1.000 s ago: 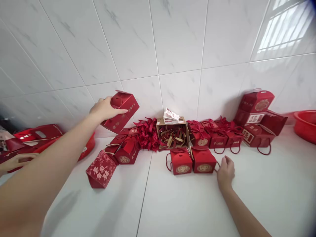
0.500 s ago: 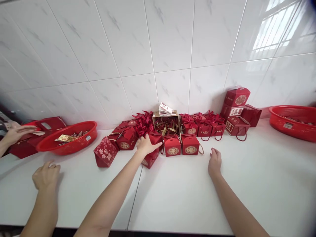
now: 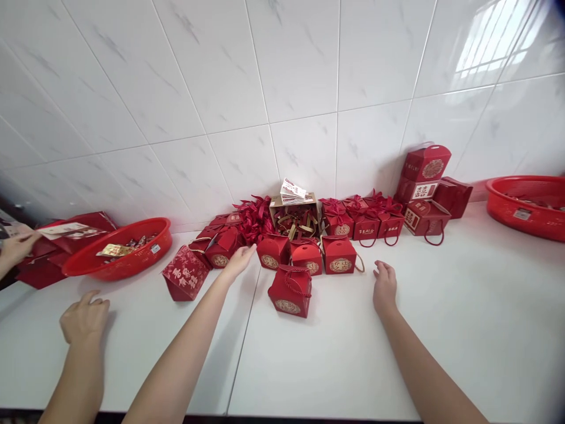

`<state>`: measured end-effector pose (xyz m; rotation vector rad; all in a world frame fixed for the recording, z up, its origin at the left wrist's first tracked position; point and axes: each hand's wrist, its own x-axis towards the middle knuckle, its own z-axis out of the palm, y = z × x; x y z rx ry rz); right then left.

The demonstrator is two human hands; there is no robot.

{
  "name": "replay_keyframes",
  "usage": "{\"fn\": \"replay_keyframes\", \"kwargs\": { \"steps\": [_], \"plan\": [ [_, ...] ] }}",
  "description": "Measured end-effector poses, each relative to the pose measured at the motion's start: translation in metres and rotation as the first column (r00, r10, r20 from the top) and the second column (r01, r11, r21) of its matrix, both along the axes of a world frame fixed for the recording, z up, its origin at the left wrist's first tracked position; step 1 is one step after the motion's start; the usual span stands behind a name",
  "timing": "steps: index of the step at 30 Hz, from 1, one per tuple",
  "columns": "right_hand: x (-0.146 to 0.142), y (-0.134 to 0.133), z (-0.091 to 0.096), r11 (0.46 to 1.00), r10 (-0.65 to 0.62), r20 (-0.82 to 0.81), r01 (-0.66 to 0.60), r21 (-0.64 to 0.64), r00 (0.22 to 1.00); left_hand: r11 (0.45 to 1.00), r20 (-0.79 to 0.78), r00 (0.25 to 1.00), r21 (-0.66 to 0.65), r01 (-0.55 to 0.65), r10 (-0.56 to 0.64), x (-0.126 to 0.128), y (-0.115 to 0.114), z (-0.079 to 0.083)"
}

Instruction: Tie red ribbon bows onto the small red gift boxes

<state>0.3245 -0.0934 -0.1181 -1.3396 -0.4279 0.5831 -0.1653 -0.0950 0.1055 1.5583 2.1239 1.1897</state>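
My left hand (image 3: 238,259) reaches across the white counter (image 3: 335,353) with fingers stretched out and nothing in it. Its fingertips lie between a red gift box with a flap (image 3: 224,246) and the leftmost box (image 3: 271,253) of a row of three small red gift boxes. One more red gift box (image 3: 289,291) with a cord handle stands alone in front of that row. My right hand (image 3: 384,287) rests open on the counter, right of the row's last box (image 3: 339,257).
A cardboard box of ribbons (image 3: 296,215), bow-tied boxes (image 3: 364,221) and stacked red boxes (image 3: 424,182) line the tiled wall. Red basins stand at left (image 3: 132,250) and far right (image 3: 527,206). Another person's hands are at lower left (image 3: 83,318) and the left edge (image 3: 15,247).
My left hand brought a red box down from the wall to the row, let it go and slid left. One box now stands alone in front. The view pulled back.
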Motion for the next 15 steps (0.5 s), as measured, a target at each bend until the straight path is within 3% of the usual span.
{"fn": "replay_keyframes", "kwargs": {
  "steps": [3, 7, 11, 15],
  "plan": [
    [-0.002, 0.0, 0.002, 1.0, -0.008, 0.0, 0.008, 0.004, 1.0, 0.997, 0.021, 0.997, -0.01, -0.071, 0.071, -0.035, -0.003, 0.011],
    [-0.003, 0.001, 0.003, 1.0, -0.014, -0.002, 0.014, 0.0, 1.0, 0.996, 0.065, 0.995, -0.033, -0.078, 0.081, -0.047, 0.006, 0.0],
    [-0.005, 0.002, 0.005, 1.0, -0.016, 0.012, 0.017, -0.016, 1.0, 0.998, 0.127, 0.992, -0.061, -0.002, 0.01, -0.022, 0.027, -0.03],
    [-0.007, 0.003, 0.006, 0.999, -0.013, 0.036, 0.015, -0.042, 0.999, 0.995, 0.229, 0.972, -0.068, 0.072, -0.055, 0.025, 0.07, -0.063]
  ]
}}
